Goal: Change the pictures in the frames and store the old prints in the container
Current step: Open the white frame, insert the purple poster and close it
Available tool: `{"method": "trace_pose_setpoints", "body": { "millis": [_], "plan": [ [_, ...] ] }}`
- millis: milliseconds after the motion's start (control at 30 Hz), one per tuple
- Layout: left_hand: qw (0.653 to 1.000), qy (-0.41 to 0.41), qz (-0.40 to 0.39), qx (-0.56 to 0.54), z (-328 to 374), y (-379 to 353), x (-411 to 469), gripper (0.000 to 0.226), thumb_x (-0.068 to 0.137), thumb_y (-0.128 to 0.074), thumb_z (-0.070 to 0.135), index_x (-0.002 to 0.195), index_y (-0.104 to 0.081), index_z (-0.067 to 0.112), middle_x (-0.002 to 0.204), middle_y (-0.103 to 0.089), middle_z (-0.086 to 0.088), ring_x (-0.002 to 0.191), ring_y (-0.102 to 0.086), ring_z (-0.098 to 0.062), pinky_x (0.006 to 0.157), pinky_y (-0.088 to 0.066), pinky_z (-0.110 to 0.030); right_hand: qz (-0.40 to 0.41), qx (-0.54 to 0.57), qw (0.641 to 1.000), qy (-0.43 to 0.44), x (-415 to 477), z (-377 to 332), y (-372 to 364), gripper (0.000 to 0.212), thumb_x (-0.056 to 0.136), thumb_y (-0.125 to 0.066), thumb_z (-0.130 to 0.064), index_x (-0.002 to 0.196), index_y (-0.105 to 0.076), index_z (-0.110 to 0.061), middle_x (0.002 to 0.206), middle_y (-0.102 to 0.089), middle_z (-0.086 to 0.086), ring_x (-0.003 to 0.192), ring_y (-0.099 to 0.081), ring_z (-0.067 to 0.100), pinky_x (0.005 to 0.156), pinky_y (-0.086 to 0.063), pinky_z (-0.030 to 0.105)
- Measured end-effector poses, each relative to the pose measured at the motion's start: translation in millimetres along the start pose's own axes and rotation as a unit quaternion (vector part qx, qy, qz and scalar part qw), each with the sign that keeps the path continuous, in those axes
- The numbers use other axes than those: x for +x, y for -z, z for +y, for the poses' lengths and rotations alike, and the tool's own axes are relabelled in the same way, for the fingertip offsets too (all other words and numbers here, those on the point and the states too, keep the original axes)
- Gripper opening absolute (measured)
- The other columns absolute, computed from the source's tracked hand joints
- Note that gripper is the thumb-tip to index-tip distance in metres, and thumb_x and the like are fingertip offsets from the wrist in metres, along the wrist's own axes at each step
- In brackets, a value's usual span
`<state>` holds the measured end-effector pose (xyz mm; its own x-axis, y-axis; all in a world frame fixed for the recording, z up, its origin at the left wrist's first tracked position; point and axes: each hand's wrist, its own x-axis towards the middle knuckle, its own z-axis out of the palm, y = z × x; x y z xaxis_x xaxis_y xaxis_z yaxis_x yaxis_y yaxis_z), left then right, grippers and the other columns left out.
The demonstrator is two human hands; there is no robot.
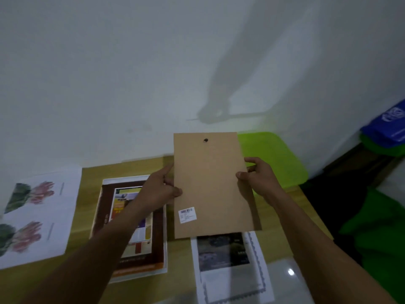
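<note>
I hold a brown frame backing board (210, 185) upright above the table, its barcode sticker facing me. My left hand (161, 187) grips its left edge and my right hand (260, 178) grips its right edge. Under the board lies a print with a dark photo (223, 251) on white paper. To the left lies a print with a brown border (105, 218), partly hidden by my left forearm. At the far left is a white sheet with two flower pictures (39, 216). A green container (274, 159) stands behind the board at the table's back right.
A clear glossy sheet (287, 275) lies at the front right of the wooden table (175, 266). A white wall rises just behind the table. Blue and green items (385, 130) are stacked at the far right, beyond the table edge.
</note>
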<state>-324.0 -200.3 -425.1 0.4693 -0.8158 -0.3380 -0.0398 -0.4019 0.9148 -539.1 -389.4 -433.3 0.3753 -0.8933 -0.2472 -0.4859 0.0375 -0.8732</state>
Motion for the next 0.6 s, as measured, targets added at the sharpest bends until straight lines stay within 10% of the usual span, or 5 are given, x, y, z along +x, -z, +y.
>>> {"method": "trace_pose_setpoints", "body": {
  "millis": [300,600],
  "plan": [
    [0.999,0.036,0.015,-0.004,4.0,-111.7,82.8,0.094,0.069,-0.072,-0.013,0.147,-0.034,0.022,0.078,-0.06,-0.009,0.061,-0.062,-0.015,0.052,-0.051,-0.023,0.006,-0.109,0.994,-0.008,95.1,51.8,71.4,0.058,0.08,-0.079,-0.015,0.134,-0.058,-0.013,0.07,-0.056,-0.002,0.072,-0.058,0.017,0.071,-0.046,0.03],
    [0.992,0.055,0.066,0.092,2.0,-137.3,116.9,0.093,0.07,-0.076,0.0,0.149,-0.032,0.024,0.087,-0.057,0.0,0.069,-0.063,-0.018,0.064,-0.056,-0.032,0.024,-0.216,0.975,0.045,122.9,66.2,71.6,0.051,0.086,-0.073,-0.018,0.135,-0.058,-0.01,0.107,-0.069,0.012,0.107,-0.064,0.027,0.084,-0.044,0.027]
  ]
}}
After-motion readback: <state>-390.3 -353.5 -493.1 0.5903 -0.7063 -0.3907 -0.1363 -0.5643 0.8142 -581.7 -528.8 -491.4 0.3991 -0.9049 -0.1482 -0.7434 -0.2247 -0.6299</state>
